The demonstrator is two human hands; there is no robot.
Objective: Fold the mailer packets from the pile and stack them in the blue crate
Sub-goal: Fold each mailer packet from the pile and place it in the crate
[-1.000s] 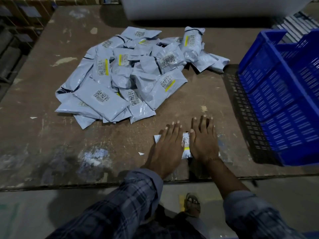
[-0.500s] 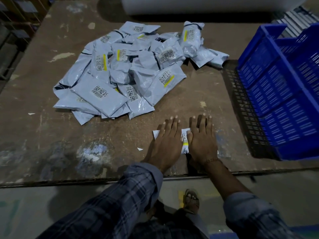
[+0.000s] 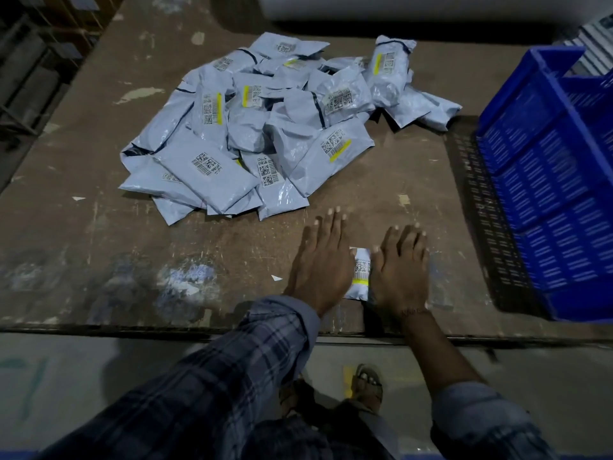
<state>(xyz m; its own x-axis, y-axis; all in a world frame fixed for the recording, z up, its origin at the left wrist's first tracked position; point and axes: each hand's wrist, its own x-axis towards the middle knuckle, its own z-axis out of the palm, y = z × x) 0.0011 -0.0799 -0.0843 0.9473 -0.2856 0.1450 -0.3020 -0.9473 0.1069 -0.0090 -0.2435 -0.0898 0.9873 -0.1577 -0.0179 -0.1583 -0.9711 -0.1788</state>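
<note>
One mailer packet (image 3: 361, 273) lies flat near the front edge of the tabletop (image 3: 83, 234), showing only as a narrow strip with a barcode label and a yellow stripe between the two hands. Both hands are spread flat with straight fingers, palms down: the left hand (image 3: 323, 260) covers the packet's left part, the right hand (image 3: 401, 270) its right part. Farther back, well apart, sits the pile of grey packets (image 3: 265, 127), heaped and overlapping. To the right stands the blue crate (image 3: 557, 180), its mesh wall facing the hands. Small white paper scraps (image 3: 276, 277) lie on the worn surface left of the hands.
</note>
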